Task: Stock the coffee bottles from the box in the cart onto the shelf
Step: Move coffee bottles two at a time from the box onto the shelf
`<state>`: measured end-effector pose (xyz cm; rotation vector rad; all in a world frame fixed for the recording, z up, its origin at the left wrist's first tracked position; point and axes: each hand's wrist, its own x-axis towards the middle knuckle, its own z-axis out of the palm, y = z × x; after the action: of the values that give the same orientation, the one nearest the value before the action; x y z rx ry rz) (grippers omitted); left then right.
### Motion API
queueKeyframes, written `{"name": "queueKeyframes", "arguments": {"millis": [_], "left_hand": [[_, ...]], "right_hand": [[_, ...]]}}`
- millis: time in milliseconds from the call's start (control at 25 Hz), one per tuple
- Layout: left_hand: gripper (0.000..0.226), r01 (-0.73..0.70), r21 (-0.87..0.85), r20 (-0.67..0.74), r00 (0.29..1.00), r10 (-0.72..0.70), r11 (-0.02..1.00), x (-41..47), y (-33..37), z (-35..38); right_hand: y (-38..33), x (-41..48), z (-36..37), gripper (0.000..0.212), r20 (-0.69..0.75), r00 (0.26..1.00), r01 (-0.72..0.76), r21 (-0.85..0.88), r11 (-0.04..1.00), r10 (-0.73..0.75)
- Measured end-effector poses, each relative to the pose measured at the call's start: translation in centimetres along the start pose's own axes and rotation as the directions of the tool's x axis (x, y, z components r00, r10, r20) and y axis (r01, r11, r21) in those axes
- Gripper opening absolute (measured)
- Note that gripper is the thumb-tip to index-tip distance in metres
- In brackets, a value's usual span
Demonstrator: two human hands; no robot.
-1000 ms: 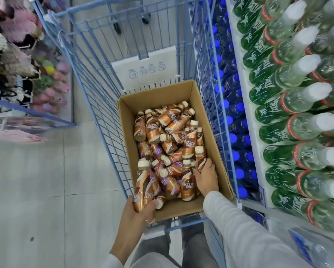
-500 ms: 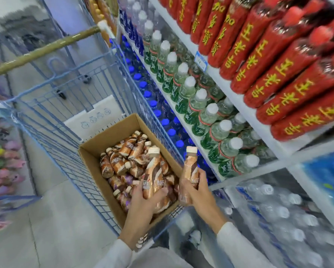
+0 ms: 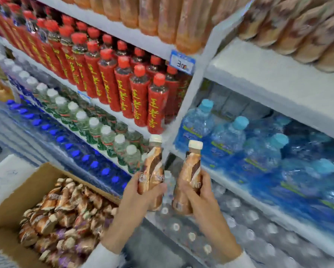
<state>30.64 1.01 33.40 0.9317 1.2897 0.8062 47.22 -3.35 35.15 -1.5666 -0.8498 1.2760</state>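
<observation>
Copper-brown with a cream cap, the first coffee bottle stands upright in the left hand. The left fingers curl round its lower half and the thumb lies across the front (a further bottle may sit behind it in the same grip; the blur leaves that unclear). Just right of those fingers, the right hand grips the second coffee bottle the same way, its fingers closed round the body, cap up. The two bottles are near each other but apart.

Below and left of the left fingers sits the cardboard box, with the boxed coffee bottles heaped on their sides inside it. Above the fingertips stand red bottles. Up and right of the right fingers are large blue water bottles, and higher still a white shelf board.
</observation>
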Motion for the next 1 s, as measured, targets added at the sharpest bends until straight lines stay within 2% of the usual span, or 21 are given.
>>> {"name": "queueKeyframes", "arguments": {"millis": [80, 240, 520, 640, 760, 880, 1000], "left_hand": [[0.052, -0.024, 0.001, 0.059, 0.998, 0.024, 1.0, -1.0, 1.0, 4.8], [0.034, -0.092, 0.02, 0.171, 0.981, 0.087, 0.996, -3.4, 2.7, 13.0], [0.059, -0.229, 0.001, 0.332, 0.918, 0.216, 0.973, -5.8, 7.0, 22.8], [0.054, -0.351, -0.025, 0.435, 0.839, 0.327, 0.936, -5.4, 10.9, 26.1], [0.058, -0.511, -0.027, 0.488, 0.743, 0.458, 0.859, -4.2, 16.0, 29.6], [0.05, -0.636, -0.035, 0.516, 0.649, 0.559, 0.771, -2.4, 20.6, 32.9], [0.048, -0.717, 0.003, 0.519, 0.597, 0.611, 0.697, -0.1, 22.3, 35.1]], "right_hand": [[-1.5, -1.8, -4.7, 0.027, -0.048, 0.998, 0.054, 0.062, 0.997, -0.051], [-3.1, -5.1, -12.8, 0.037, -0.092, 0.988, 0.139, 0.133, 0.981, -0.128], [-5.9, -8.7, -22.4, 0.045, -0.244, 0.934, 0.294, 0.107, 0.95, -0.262], [-9.2, -9.4, -25.2, 0.049, -0.32, 0.874, 0.405, 0.06, 0.912, -0.366], [-13.6, -8.6, -28.0, 0.047, -0.412, 0.768, 0.51, -0.069, 0.857, -0.491], [-17.8, -6.5, -30.3, 0.051, -0.472, 0.675, 0.554, -0.183, 0.812, -0.567], [-19.4, -3.8, -31.7, 0.056, -0.484, 0.654, 0.535, -0.248, 0.808, -0.581]]}}
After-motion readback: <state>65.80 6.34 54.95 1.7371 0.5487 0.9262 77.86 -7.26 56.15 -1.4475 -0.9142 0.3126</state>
